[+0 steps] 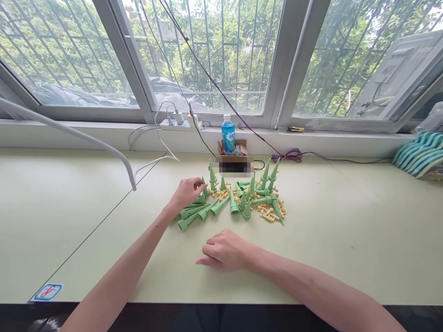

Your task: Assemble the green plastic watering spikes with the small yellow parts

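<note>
My left hand (pixel 188 191) is at the left end of a pile of green plastic watering spikes, with thumb and fingers pinched at an upright green watering spike (pixel 204 184). My right hand (pixel 223 251) rests on the table in front of the pile, fingers curled in and thumb pointing left; nothing shows in it. Several spikes lie fanned out below my left hand, such as a lying spike (pixel 187 222) with its open collar toward me. Others stand on their collars, among them a tall spike (pixel 212 175). Small yellow T-shaped pieces (pixel 268 213) are scattered between the spikes.
Behind the pile a blue-drink bottle (pixel 228 136) stands at a small cardboard box (pixel 242 147). Coiled wires (pixel 290 155) lie to its right. A white curved tube (pixel 104 138) hangs over the table (pixel 346 240) at left. Teal hangers (pixel 418 154) sit far right.
</note>
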A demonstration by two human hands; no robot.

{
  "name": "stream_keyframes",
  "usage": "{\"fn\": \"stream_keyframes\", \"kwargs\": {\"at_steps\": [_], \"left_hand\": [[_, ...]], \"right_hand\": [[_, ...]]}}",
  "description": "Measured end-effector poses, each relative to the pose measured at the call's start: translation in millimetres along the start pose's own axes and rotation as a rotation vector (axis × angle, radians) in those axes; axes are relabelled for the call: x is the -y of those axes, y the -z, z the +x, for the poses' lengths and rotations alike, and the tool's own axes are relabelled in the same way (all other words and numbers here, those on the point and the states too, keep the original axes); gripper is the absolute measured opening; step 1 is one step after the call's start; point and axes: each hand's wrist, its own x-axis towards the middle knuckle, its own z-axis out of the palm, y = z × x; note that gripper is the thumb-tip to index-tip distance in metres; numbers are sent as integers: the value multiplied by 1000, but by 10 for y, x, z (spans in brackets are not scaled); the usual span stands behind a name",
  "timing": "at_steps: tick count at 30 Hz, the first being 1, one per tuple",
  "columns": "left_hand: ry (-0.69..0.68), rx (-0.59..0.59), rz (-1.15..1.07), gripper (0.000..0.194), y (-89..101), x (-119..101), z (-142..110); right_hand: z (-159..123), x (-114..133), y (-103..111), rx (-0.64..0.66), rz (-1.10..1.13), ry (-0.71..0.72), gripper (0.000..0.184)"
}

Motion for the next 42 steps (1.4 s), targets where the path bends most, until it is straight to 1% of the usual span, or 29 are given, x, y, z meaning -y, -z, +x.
{"fn": "stream_keyframes", "kwargs": {"at_steps": [4, 7, 9, 11, 12, 13, 14, 16, 17, 19, 21, 24, 32, 36, 42], "left_hand": [[14, -34, -7, 28, 37, 17, -20], [25, -78, -16, 24, 87, -22, -56], [27, -183, -25, 22, 115, -101, -104], [6, -341, -46, 20, 114, -218, -165], [-18, -385, -54, 18, 95, -283, -195], [-63, -378, -53, 17, 63, -348, -221], [-117, -333, -48, 17, 18, -408, -242], [-225, -204, -25, 15, -105, -502, -268], [-246, -145, 0, 12, -174, -534, -275], [-224, -61, 75, 12, -307, -568, -287], [-218, 12, 170, 17, -408, -580, -305], [-211, 90, 240, 17, -483, -590, -344], [-120, 135, 313, 6, -485, -669, -423], [-99, 151, 314, 10, -488, -695, -443], [-82, 115, 309, 12, -497, -684, -463]], "right_hand": [[-4, 3, -6, -7, -1, -5, 53], [-4, 6, -4, -4, 0, -14, 52], [-2, 7, 2, 5, 3, -15, 52], [-1, 6, 13, 14, 10, -12, 53], [-2, 5, 19, 20, 14, -10, 53], [-3, 3, 25, 26, 17, -10, 54], [-5, 2, 31, 33, 19, -13, 54], [-8, -2, 42, 44, 19, -25, 53], [-9, -4, 46, 48, 18, -28, 53], [-10, -8, 51, 51, 14, -31, 52], [-10, -13, 50, 48, 10, -29, 51], [-14, -21, 39, 38, 8, -30, 51], [-34, -49, 3, 12, 4, -35, 52], [-36, -59, 15, 16, 2, -39, 53], [-31, -66, 5, 10, -4, -50, 52]]}}
